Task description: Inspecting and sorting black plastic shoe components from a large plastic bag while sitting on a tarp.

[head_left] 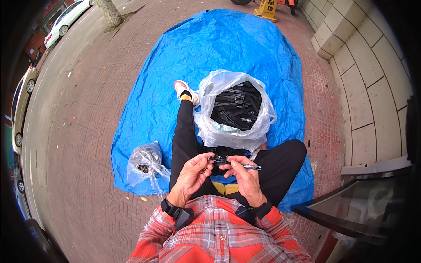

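Above my lap, my left hand (pixel 195 173) and my right hand (pixel 246 177) are close together, both closed. Between their fingertips they pinch a small dark part (pixel 216 159); its exact kind is too small to make out. A slim black strip with a shiny side (pixel 251 167) sticks out to the right from my right hand's fingers. Just beyond the hands stands a white translucent plastic bag (pixel 208 138), its mouth wide and full of long, narrow black pieces (pixel 234 103). Some dark items lie between my legs beneath the hands, mostly hidden.
A blue tarp (pixel 219 39) covers the brick paving. To my left sits a smaller clear bag (pixel 144 160) holding small dark metallic bits. A glass-topped dark frame (pixel 359 201) stands near right, beside a tiled wall (pixel 364 96). Parked cars (pixel 66 22) line the far left.
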A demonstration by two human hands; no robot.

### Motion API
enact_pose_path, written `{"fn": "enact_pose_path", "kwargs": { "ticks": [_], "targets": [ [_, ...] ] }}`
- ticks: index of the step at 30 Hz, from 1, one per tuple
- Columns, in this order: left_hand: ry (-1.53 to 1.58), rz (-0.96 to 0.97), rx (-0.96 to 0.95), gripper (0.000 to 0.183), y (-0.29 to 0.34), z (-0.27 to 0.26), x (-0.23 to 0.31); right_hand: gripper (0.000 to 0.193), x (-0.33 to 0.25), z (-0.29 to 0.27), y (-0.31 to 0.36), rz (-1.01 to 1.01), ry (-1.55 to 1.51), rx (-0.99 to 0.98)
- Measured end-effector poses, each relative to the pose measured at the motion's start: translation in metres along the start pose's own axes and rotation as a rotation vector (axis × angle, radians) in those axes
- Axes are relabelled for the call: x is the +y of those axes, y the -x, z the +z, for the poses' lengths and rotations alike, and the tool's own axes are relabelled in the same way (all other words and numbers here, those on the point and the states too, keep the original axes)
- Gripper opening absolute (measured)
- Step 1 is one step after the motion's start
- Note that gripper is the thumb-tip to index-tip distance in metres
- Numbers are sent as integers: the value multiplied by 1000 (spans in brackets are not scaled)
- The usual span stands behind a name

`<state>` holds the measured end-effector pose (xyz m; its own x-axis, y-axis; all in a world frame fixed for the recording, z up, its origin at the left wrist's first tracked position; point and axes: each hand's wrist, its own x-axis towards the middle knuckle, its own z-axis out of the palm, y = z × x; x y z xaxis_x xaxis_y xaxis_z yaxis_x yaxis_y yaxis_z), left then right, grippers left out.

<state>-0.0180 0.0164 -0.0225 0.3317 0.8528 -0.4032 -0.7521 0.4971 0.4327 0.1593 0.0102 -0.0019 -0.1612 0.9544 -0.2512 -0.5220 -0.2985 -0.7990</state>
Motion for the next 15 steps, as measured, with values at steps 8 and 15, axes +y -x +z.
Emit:
{"fn": "enact_pose_path", "kwargs": {
  "ticks": [8,15],
  "targets": [
    [39,40,-7,31,-2,-2,-3,21,-1,6,1,-30,94,1],
    [43,50,41,29,-2,3,-4,22,1,6,0,-31,116,14]
  ]
}}
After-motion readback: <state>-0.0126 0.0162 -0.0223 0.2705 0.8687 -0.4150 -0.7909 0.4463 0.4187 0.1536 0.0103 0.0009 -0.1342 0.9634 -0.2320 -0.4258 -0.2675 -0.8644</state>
